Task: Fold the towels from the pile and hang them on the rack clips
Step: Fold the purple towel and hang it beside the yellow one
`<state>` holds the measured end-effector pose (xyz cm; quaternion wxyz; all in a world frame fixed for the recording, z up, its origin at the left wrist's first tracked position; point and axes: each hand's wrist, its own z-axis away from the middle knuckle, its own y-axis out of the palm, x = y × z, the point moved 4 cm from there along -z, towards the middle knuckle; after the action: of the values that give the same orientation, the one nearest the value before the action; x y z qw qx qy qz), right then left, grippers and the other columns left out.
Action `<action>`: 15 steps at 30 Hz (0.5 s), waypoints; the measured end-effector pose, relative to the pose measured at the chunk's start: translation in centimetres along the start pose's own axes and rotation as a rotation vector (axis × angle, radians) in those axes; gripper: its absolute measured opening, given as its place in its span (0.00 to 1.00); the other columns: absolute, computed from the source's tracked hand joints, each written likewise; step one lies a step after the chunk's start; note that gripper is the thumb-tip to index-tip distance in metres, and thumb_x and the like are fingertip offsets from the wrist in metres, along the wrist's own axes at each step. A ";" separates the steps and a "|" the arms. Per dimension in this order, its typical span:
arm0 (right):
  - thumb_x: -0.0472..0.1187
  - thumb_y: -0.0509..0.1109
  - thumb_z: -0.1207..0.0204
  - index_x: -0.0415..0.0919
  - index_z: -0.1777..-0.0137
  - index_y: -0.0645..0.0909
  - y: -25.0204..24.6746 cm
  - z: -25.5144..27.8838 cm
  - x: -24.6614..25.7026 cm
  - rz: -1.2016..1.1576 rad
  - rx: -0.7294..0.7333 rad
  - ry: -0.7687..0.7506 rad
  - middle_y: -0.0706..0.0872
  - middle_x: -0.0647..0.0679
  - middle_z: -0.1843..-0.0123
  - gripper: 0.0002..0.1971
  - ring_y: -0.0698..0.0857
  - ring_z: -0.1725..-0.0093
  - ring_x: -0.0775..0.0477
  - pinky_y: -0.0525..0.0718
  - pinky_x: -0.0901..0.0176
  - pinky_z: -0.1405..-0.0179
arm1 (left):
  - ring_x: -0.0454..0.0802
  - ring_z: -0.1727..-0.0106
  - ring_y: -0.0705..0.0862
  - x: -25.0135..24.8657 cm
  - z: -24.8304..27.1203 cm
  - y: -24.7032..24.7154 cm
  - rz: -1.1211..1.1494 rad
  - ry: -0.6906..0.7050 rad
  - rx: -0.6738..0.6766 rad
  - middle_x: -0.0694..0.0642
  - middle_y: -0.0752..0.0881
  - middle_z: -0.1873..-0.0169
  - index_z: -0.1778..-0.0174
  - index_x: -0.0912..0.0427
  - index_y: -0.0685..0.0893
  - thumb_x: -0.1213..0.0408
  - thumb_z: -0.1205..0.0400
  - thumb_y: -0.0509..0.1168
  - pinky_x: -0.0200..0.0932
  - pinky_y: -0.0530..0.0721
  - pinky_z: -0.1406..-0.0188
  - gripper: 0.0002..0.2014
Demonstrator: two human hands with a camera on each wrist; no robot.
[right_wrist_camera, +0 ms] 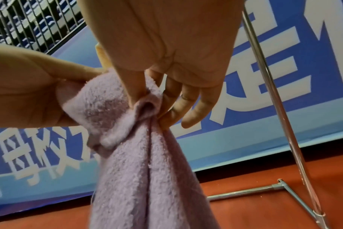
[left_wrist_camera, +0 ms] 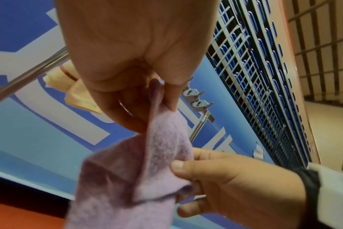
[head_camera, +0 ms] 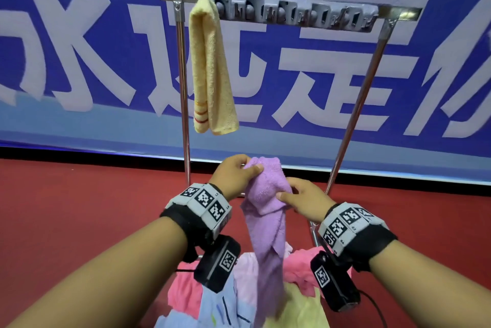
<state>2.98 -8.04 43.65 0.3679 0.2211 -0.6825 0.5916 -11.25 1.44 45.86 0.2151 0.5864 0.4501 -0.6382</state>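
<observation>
A purple towel (head_camera: 267,210) hangs in the air between both hands, its lower end trailing down over the pile. My left hand (head_camera: 239,172) pinches its top edge (left_wrist_camera: 157,99) between thumb and fingers. My right hand (head_camera: 297,198) pinches a bunched fold (right_wrist_camera: 147,106) a little lower on the right side. A folded yellow towel (head_camera: 210,67) hangs from the leftmost clip of the rack. The grey clip strip (head_camera: 295,12) along the rack's top bar holds nothing else. The pile of towels (head_camera: 300,264), pink, blue and yellow, lies below my wrists.
The metal rack (head_camera: 184,83) stands on a red floor (head_camera: 79,208) in front of a blue banner with white characters (head_camera: 79,48). Its right leg (right_wrist_camera: 272,99) and base foot (right_wrist_camera: 278,186) are close to my right hand. A metal grille (left_wrist_camera: 264,77) stands above the banner.
</observation>
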 end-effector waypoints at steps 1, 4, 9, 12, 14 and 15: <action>0.34 0.67 0.23 0.36 0.49 0.83 -0.1 -0.1 -0.3 0.043 -0.010 0.014 0.88 0.38 0.49 0.06 0.83 0.51 0.43 0.78 0.47 0.43 | 0.50 0.67 0.74 0.4 0.1 -0.3 -0.035 0.002 -0.016 0.55 0.78 0.70 0.67 0.59 0.76 0.63 0.20 0.68 0.45 0.73 0.62 0.12; 0.35 0.63 0.20 0.39 0.52 0.83 -0.6 -0.2 -0.8 0.043 -0.053 0.060 0.88 0.42 0.51 0.07 0.84 0.47 0.40 0.78 0.48 0.42 | 0.51 0.71 0.73 1.8 0.4 -0.9 -0.025 -0.037 -0.043 0.56 0.77 0.73 0.65 0.62 0.77 0.66 0.20 0.68 0.41 0.74 0.69 0.09; 0.32 0.57 0.18 0.46 0.46 0.82 -0.6 -0.4 0.8 -0.163 -0.038 0.036 0.86 0.47 0.45 0.14 0.82 0.43 0.48 0.75 0.55 0.35 | 0.47 0.46 0.82 2.4 1.7 0.0 0.014 -0.046 0.179 0.54 0.82 0.45 0.40 0.55 0.77 0.78 0.28 0.71 0.36 0.81 0.50 0.23; 0.33 0.56 0.17 0.50 0.51 0.81 0.3 -0.6 2.0 -0.186 0.032 0.022 0.86 0.49 0.49 0.15 0.82 0.46 0.50 0.75 0.55 0.37 | 0.46 0.43 0.84 2.2 2.4 1.2 0.014 0.020 0.337 0.52 0.85 0.44 0.42 0.56 0.80 0.70 0.35 0.76 0.43 0.82 0.40 0.25; 0.33 0.55 0.17 0.49 0.51 0.80 0.8 -0.7 2.4 -0.183 0.063 0.030 0.85 0.49 0.49 0.14 0.81 0.46 0.51 0.75 0.55 0.37 | 0.46 0.54 0.84 2.0 2.3 1.1 -0.019 0.067 0.264 0.51 0.86 0.55 0.53 0.54 0.82 0.64 0.34 0.73 0.44 0.81 0.46 0.14; 0.33 0.55 0.17 0.49 0.51 0.81 0.9 -0.8 2.5 -0.177 0.067 0.024 0.86 0.49 0.48 0.14 0.81 0.46 0.51 0.75 0.55 0.36 | 0.47 0.57 0.82 1.8 2.2 0.8 -0.027 0.084 0.213 0.52 0.85 0.60 0.59 0.53 0.81 0.66 0.31 0.72 0.46 0.81 0.48 0.08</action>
<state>0.95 -6.71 45.02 0.4194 0.2855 -0.6356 0.5819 -12.19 -0.30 43.69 0.1237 0.6260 0.3962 -0.6602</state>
